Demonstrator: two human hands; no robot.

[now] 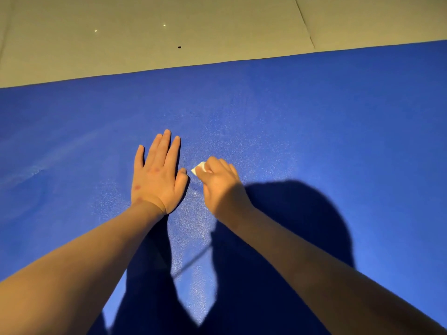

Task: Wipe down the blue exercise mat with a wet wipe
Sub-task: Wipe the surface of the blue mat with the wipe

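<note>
The blue exercise mat (302,112) fills most of the view and lies flat on the floor. My left hand (157,175) rests palm down on the mat with its fingers spread, holding nothing. Just to its right, my right hand (221,182) is closed around a small white wet wipe (198,168), pressed to the mat surface. Only a corner of the wipe shows past my fingers. A faint damp sheen marks the mat around and below both hands.
The mat's far edge runs diagonally across the top, with pale tiled floor (169,27) beyond it. A small dark speck (179,47) lies on that floor. Dark shadows of my arms and head fall across the near mat.
</note>
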